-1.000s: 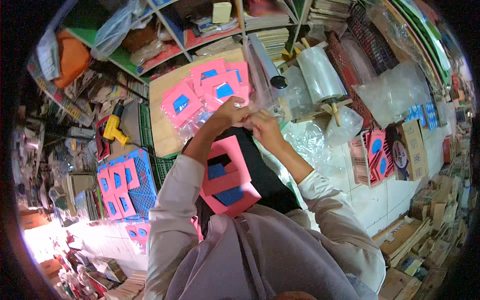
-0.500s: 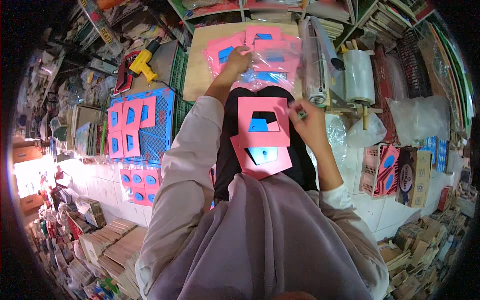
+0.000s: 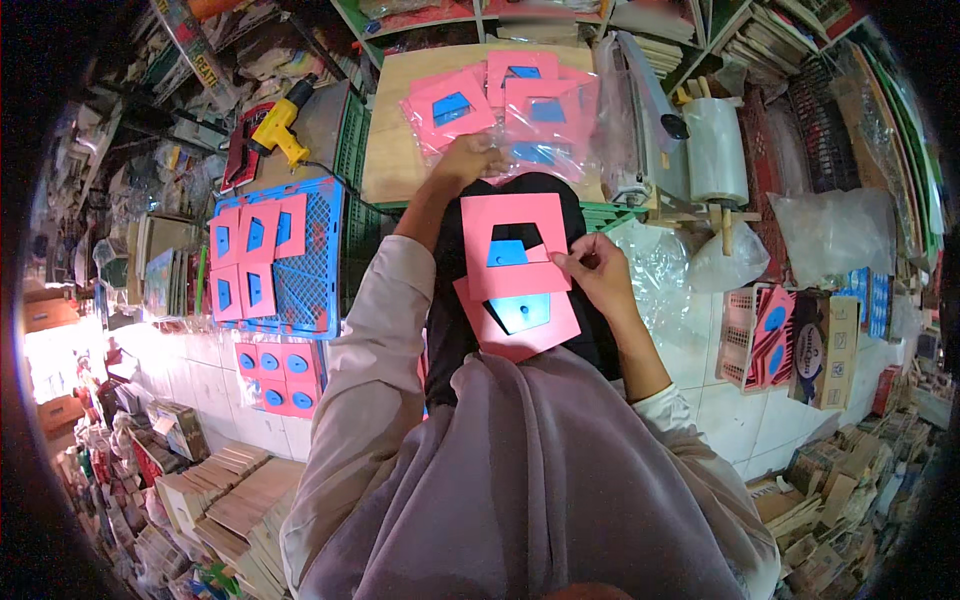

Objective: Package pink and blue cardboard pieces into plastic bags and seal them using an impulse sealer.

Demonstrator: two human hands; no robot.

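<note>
On my lap lie two pink square boards with blue trapezoid pieces. The upper pink board [image 3: 479,221] has a trapezoid opening, partly filled by a blue piece [image 3: 505,252] with a small knob. It overlaps the lower pink board [image 3: 553,330], whose larger blue piece [image 3: 524,312] looks glossy. My right hand [image 3: 600,277] is closed in a pinch at the upper board's right edge. By the near edge of the wooden table, my left hand [image 3: 468,163] has curled fingers beside plastic-wrapped pink boards [image 3: 447,107]; whatever is in them, if anything, is hidden.
A blue crate [image 3: 318,260] with more pink boards stands left, below a yellow heat gun [image 3: 282,125]. Boards with blue ovals [image 3: 275,376] lie on the tiled floor. At right are a plastic film roll [image 3: 717,150], a white basket [image 3: 738,340] and a cardboard box [image 3: 835,350].
My left hand has drawn back from over the wrapped boards to the table's near edge. The right hand has come down and inward onto the upper board's edge.
</note>
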